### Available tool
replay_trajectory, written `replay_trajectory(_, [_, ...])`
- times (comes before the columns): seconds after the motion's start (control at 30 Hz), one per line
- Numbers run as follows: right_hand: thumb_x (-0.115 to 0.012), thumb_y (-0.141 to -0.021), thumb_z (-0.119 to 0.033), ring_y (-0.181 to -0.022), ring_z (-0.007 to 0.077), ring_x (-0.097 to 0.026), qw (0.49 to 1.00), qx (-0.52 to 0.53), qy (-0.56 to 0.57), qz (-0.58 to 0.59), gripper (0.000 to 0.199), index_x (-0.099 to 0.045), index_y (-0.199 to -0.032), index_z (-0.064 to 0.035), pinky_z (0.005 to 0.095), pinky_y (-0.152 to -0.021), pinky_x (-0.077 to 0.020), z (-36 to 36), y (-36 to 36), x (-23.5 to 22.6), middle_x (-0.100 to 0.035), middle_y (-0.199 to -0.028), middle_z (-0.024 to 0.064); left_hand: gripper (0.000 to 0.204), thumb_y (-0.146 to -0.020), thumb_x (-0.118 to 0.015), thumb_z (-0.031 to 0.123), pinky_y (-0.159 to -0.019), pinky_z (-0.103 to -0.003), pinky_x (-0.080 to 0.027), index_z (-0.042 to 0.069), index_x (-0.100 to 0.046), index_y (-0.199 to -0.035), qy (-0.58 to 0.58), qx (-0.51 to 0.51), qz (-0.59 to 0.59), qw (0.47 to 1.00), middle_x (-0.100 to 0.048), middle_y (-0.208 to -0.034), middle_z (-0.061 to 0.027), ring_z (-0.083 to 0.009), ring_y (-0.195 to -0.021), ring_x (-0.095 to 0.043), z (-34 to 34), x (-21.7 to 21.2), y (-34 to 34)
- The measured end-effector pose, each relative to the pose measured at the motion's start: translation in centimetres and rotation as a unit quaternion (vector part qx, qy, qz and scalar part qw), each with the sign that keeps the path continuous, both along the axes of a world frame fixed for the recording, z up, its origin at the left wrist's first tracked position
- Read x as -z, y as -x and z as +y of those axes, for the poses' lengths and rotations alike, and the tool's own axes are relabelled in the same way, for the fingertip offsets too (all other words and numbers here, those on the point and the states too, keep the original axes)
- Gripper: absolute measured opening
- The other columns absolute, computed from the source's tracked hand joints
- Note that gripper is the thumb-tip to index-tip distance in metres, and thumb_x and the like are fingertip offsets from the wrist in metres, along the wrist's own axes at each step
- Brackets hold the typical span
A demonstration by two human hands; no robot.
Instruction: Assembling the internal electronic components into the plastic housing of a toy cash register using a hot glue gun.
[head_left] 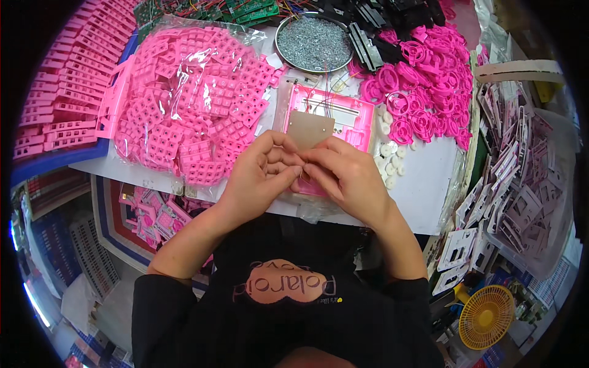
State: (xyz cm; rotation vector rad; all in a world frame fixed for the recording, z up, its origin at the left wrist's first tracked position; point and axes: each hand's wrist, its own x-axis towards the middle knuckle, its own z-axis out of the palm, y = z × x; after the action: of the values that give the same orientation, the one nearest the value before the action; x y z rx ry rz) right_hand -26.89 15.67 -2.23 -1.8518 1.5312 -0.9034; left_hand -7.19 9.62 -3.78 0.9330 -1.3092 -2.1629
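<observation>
Cluttered white worktable (423, 184), parts piled on every side. Left hand (261, 175) and right hand (346, 178) meet at the table's near edge, fingertips pressed together and pinching something small between them; what it is cannot be made out. Both hands sit over the near end of a pink plastic housing (353, 119) lying flat on the table, with thin wires across its top. A tan rectangular board (308, 130) lies on the housing, just beyond the fingertips. Left of the hands, a clear bag of pink keypad pieces (190, 98). Far side: a round metal dish of screws (313, 43), black parts (374, 37) beside it. Right of the housing, a heap of pink round wheels (423, 92) and small white discs (389, 156). Stacked pink frames (67, 86) far left. Pale flat frames (515, 178) in a bin at right, yellow fan (486, 316) lower right.
</observation>
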Motion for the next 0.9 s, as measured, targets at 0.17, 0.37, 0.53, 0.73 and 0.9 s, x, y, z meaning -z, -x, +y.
replay_trajectory(0.17, [-0.068, -0.091, -0.013, -0.072, 0.0322, -0.065, 1.0, 0.005, -0.023, 0.02, 0.011, -0.067, -0.094, -0.0026, 0.0395, -0.063, -0.052, -0.2, 0.3, 0.6, -0.064, -0.08, 0.0135, 0.024, -0.095, -0.061, -0.001, -0.061, -0.021, -0.05, 0.001, -0.054, -0.118, 0.001, -0.009, -0.03, 1.0, -0.068, -0.095, -0.006, -0.0083, -0.072, -0.065, 0.4, 0.0, -0.7])
replay_trajectory(0.37, [-0.066, -0.093, -0.012, -0.066, 0.0293, -0.066, 0.989, 0.077, -0.099, -0.075, 0.011, -0.066, -0.091, -0.0014, 0.0377, -0.06, -0.05, 0.0, -0.2, 0.1, -0.065, -0.074, 0.0135, 0.012, -0.094, -0.066, 0.005, -0.057, -0.021, -0.046, -0.002, -0.067, -0.104, 0.185, 0.095, -0.196, 0.958, -0.069, -0.079, -0.0012, -0.0024, -0.065, -0.059, -0.3, -0.4, -0.5])
replay_trajectory(0.53, [-0.066, -0.092, -0.012, -0.065, 0.0286, -0.065, 0.989, 0.072, -0.106, -0.073, 0.011, -0.066, -0.092, -0.0016, 0.0372, -0.06, -0.0494, 0.2, -0.2, 0.4, -0.065, -0.073, 0.0136, 0.011, -0.092, -0.069, 0.006, -0.056, -0.022, -0.044, -0.003, -0.069, -0.098, 0.213, 0.079, -0.18, 0.957, -0.068, -0.075, 0.0, -0.0014, -0.064, -0.056, -0.6, -0.5, -0.5])
replay_trajectory(0.73, [-0.067, -0.092, -0.011, -0.066, 0.0294, -0.064, 0.994, 0.046, -0.079, -0.055, 0.01, -0.064, -0.091, -0.0019, 0.0375, -0.06, -0.0486, 0.3, -0.3, -0.1, -0.064, -0.075, 0.014, 0.011, -0.091, -0.07, 0.005, -0.056, -0.02, -0.042, -0.002, -0.069, -0.098, 0.213, 0.063, -0.155, 0.963, -0.068, -0.079, 0.0015, -0.0009, -0.064, -0.055, -0.7, 0.1, -0.3])
replay_trajectory(0.9, [-0.068, -0.09, -0.008, -0.068, 0.0304, -0.065, 0.997, 0.051, -0.046, -0.047, 0.008, -0.064, -0.091, -0.0002, 0.0371, -0.06, -0.0495, 0.5, -0.4, 0.1, -0.064, -0.077, 0.0151, 0.012, -0.092, -0.067, 0.004, -0.056, -0.019, -0.04, -0.002, -0.067, -0.102, 0.171, 0.075, -0.151, 0.971, -0.064, -0.077, 0.0026, 0.0003, -0.064, -0.053, -0.7, -0.2, -0.1])
